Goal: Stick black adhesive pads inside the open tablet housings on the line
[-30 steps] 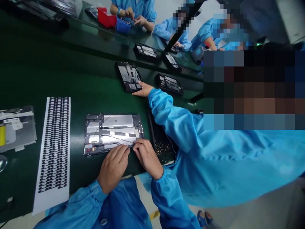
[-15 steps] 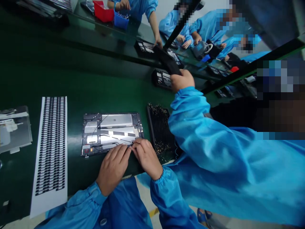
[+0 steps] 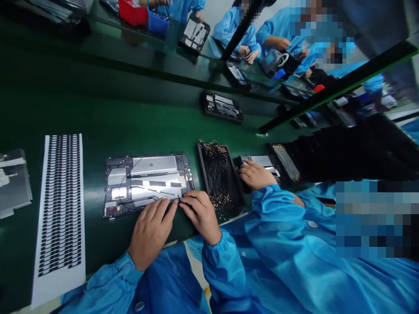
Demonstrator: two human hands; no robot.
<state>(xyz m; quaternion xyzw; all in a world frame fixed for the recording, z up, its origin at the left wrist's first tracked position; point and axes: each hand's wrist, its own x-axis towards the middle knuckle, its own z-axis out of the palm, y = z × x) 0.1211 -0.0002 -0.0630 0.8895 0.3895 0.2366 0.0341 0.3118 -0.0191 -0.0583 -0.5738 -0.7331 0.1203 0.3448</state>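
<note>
The tablet chassis, with its cover off, lies flat on the green workbench, left of centre in the frame. Its interior faces up: silver battery panels, a black border and a thin dark wire crossing the upper left portion.

The left hand is at the chassis's lower edge, fingers together and bent, fingertips on or just over the edge. The right hand is at the lower right corner, fingers curled inward. The thumb and index fingertips of both hands converge at this edge; whether they grasp a small part between them cannot be determined.

Directly right of the chassis is a black tray holding a bundle of thin black cables with gold-coloured ends. Farther right, a co-worker's hand rests on a second chassis.

At the left of the frame, a white sheet carries columns of black strips. Beyond it, a grey metal panel is cut off by the frame edge.

Above centre right, another chassis sits in a black holder. At the top of the frame are a red bin and a blue bin, side by side.
</note>
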